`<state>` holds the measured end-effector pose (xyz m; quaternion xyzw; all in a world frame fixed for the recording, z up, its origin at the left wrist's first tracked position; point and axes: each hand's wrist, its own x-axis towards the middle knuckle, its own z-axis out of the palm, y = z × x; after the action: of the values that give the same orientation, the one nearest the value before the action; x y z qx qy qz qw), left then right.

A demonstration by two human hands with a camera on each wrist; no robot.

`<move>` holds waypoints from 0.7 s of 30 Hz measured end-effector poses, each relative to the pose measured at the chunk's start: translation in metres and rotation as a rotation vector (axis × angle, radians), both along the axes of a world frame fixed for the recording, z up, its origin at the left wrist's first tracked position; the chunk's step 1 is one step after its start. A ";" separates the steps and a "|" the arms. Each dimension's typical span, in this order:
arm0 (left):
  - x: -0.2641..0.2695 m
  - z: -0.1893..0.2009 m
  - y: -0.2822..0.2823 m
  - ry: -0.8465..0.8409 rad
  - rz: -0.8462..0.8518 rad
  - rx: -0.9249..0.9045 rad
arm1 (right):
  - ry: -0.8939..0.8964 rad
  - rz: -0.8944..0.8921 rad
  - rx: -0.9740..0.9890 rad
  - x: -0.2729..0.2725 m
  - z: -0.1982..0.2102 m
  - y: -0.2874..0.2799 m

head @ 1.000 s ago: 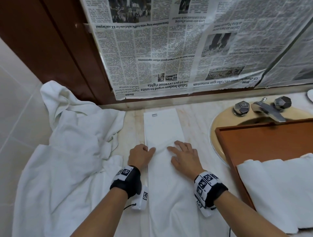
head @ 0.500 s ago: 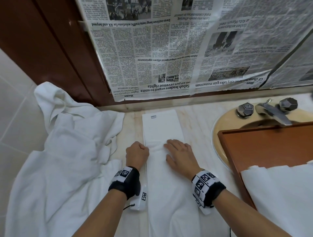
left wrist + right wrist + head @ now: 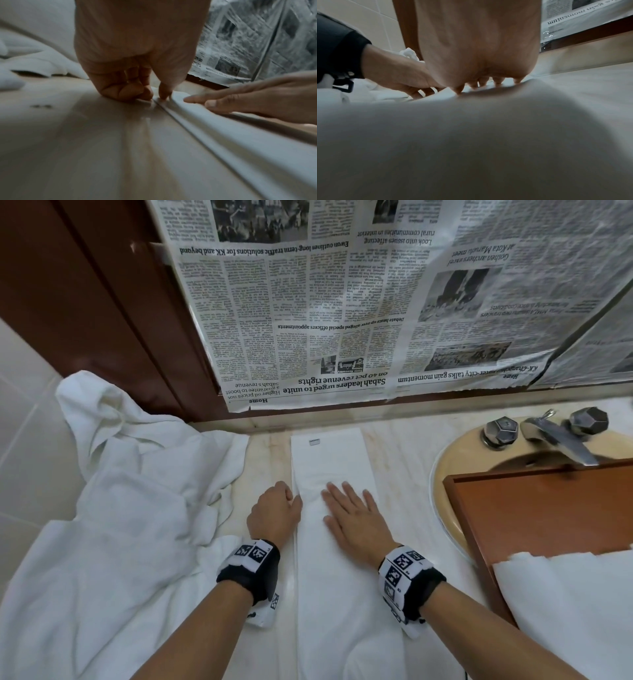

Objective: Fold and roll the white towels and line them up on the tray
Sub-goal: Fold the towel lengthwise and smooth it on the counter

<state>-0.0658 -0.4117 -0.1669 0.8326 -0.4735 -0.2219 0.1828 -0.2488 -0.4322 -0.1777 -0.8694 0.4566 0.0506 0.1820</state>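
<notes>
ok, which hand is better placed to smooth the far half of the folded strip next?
Right, probably. The right hand lies flat on the folded towel, fingers pointing toward its far end. The left hand is curled beside the strip's left edge, thumb pressing it.

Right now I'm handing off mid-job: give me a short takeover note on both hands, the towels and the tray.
Left hand: fingers curled, pinching the left edge of the folded towel, knuckles on the counter.
Right hand: flat, fingers straight, pressing the towel's middle.
The towel lies as a long narrow strip on the counter, not yet rolled.
Tray: over the sink, with white towels at its near end.
Pile of unfolded towels lies left.
Left to do: roll this strip, set it on the tray, then work through the pile.
</notes>
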 end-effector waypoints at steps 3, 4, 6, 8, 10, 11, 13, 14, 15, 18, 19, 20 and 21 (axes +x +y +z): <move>-0.001 0.001 -0.007 0.020 0.044 -0.081 | -0.009 -0.005 -0.005 0.006 -0.001 -0.012; -0.001 0.000 -0.009 0.054 0.066 -0.107 | -0.005 -0.003 -0.013 0.009 -0.002 -0.017; -0.002 -0.003 -0.010 0.088 0.057 -0.135 | 0.022 0.014 -0.020 0.016 -0.003 -0.027; -0.004 -0.007 -0.010 0.070 -0.007 -0.126 | 0.034 0.011 -0.004 0.022 -0.004 -0.035; -0.003 -0.011 -0.011 0.051 -0.057 -0.110 | 0.031 -0.003 0.003 0.025 -0.004 -0.041; -0.002 -0.013 -0.013 0.046 -0.061 -0.100 | 0.022 -0.013 0.006 0.025 -0.003 -0.043; 0.002 -0.011 -0.016 0.034 -0.034 -0.078 | -0.010 -0.055 0.011 0.024 -0.002 -0.045; 0.004 -0.009 -0.018 0.025 -0.018 -0.076 | -0.029 -0.080 0.012 0.023 -0.002 -0.045; 0.007 -0.009 -0.019 0.011 -0.012 -0.081 | -0.046 -0.097 0.008 0.020 -0.001 -0.044; 0.009 -0.007 -0.021 -0.071 -0.118 -0.188 | -0.059 -0.097 -0.037 0.007 -0.002 -0.041; 0.007 -0.008 -0.020 -0.097 -0.197 -0.212 | -0.054 -0.091 -0.043 0.003 -0.002 -0.041; 0.003 -0.008 -0.019 -0.125 -0.279 -0.198 | -0.049 -0.082 -0.039 0.001 -0.003 -0.040; -0.001 -0.009 -0.018 -0.155 -0.344 -0.151 | -0.041 -0.058 -0.034 0.001 -0.003 -0.040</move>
<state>-0.0668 -0.4293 -0.1755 0.7381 -0.6364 -0.1493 0.1671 -0.2480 -0.4723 -0.1806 -0.8597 0.4784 0.0198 0.1779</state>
